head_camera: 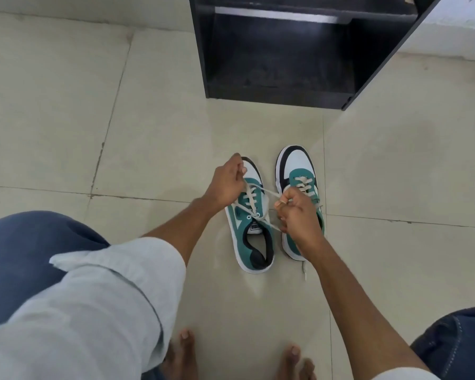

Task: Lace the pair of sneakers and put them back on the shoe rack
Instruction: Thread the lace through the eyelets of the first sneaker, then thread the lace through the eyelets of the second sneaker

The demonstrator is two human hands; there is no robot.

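Two teal, white and black sneakers stand side by side on the tiled floor, toes pointing away from me. My left hand [226,185] hovers over the toe of the left sneaker [251,239] and pinches one end of its white lace [268,192]. My right hand [299,215] covers the middle of the right sneaker [299,167] and grips the other end of that same lace. The lace runs taut between both hands, crossing at the left sneaker's top eyelets. The right sneaker shows lacing across its tongue, and a loose lace tip [303,270] trails behind its heel.
A black shoe rack [274,89] stands on the floor just beyond the sneakers, its lower shelf open and dark. My knees in blue jeans frame the lower corners, and my bare feet [184,355] rest on the tiles below the shoes. A white wall runs behind.
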